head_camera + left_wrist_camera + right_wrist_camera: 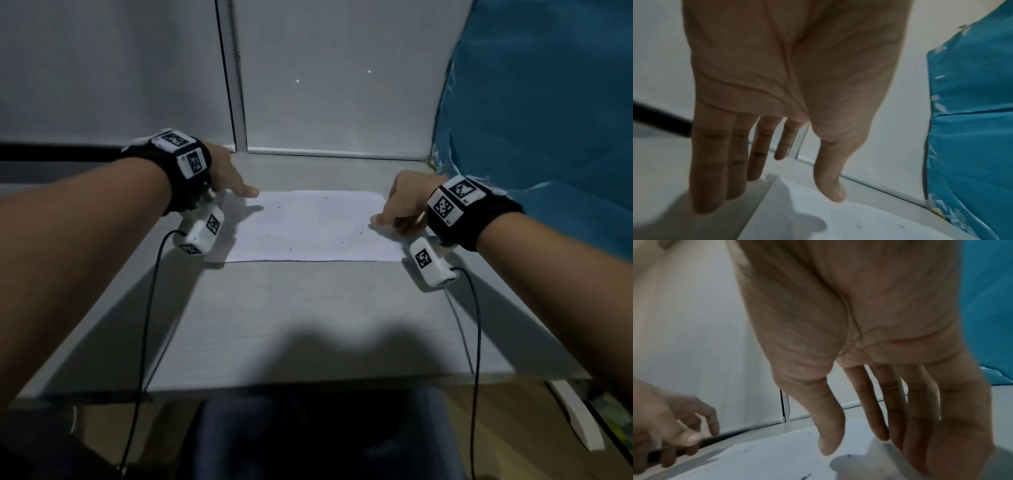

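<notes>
A white sheet of paper with a few small dark marks lies flat on the grey table. My left hand hovers at the sheet's far left corner, fingers straight and spread, thumb over the corner; the left wrist view shows the hand a little above the paper. My right hand is at the sheet's right edge with straight fingers, thumb just above the paper. Neither hand holds anything. Whether the fingertips touch the sheet I cannot tell.
A pale wall and a closed roller blind with its bead chain stand behind the table. A blue patterned cloth hangs at the right. Black cables run from both wrist cameras over the table's near edge.
</notes>
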A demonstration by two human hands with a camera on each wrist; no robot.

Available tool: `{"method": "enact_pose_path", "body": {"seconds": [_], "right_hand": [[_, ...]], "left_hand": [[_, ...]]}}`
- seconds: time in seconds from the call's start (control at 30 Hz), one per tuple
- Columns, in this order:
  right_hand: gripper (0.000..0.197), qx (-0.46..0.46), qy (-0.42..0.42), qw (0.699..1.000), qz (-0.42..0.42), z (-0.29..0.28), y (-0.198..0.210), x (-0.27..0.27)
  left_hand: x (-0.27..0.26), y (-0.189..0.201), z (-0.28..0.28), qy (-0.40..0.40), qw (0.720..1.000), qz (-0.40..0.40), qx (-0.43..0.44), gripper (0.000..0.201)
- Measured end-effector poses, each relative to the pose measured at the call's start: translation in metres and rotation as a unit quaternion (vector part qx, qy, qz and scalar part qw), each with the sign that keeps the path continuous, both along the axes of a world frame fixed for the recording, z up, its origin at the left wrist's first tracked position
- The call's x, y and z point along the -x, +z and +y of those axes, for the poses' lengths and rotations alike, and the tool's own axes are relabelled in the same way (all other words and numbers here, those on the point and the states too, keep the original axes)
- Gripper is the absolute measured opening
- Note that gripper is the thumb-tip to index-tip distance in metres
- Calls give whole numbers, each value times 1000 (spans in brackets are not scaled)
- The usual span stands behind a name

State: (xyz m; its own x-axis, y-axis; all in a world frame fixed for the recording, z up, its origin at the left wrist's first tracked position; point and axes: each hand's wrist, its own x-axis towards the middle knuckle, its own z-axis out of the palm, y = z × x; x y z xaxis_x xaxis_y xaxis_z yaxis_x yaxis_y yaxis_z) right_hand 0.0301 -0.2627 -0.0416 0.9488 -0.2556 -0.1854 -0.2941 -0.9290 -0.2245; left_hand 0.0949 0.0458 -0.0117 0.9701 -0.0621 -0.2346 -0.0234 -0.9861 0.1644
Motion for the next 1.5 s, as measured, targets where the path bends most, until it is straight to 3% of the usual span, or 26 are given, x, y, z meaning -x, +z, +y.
{"method": "enact_pose_path", "body": {"seconds": [0.13, 0.27, 0.4, 0.63, 0.73, 0.83, 0.9, 1.0, 1.27, 1.3, 1.37, 1.43, 1.5], "right_hand": [[37, 15, -30, 999, -4, 10, -4, 11], [44, 33, -36, 999, 9, 11, -5, 18], [38, 23, -33, 999, 30, 15, -1, 23], [36, -52, -55, 996, 46, 14, -2, 22], [28, -58, -54, 997, 3, 12, -10, 19], [22, -75, -57, 995, -33, 13, -12, 17], [25, -70, -49, 996, -40, 12, -11, 19], [16, -145, -57, 986, -52, 4, -11, 17], [14, -221, -63, 969, -88, -15, -14, 12], [13, -235, -65, 965, -93, -15, -12, 16], [11, -250, -61, 961, -103, -16, -8, 21], [12, -253, -58, 960, -108, -17, -2, 27], [18, -261, -65, 956, -113, -21, 3, 33]], "left_hand": [[21, -14, 13, 57, 997, 41, 16, 53], [38, -15, 10, 93, 989, 108, 52, 42], [44, -19, 12, 91, 985, 133, 63, 33], [42, -25, 12, 87, 983, 130, 91, 29], [34, -27, 20, 114, 983, 93, 113, 40], [31, -28, 32, 137, 980, 59, 128, 18], [28, -29, 41, 140, 978, 55, 143, 28], [15, -32, 50, 115, 980, 77, 141, 18], [-41, -48, 79, 39, 975, 179, 128, 46], [-59, -55, 86, 41, 973, 186, 132, 45], [-47, -45, 81, 46, 960, 212, 178, 35], [-8, -25, 65, 46, 960, 139, 237, 25], [3, -22, 59, 104, 941, 77, 311, 17]]}}
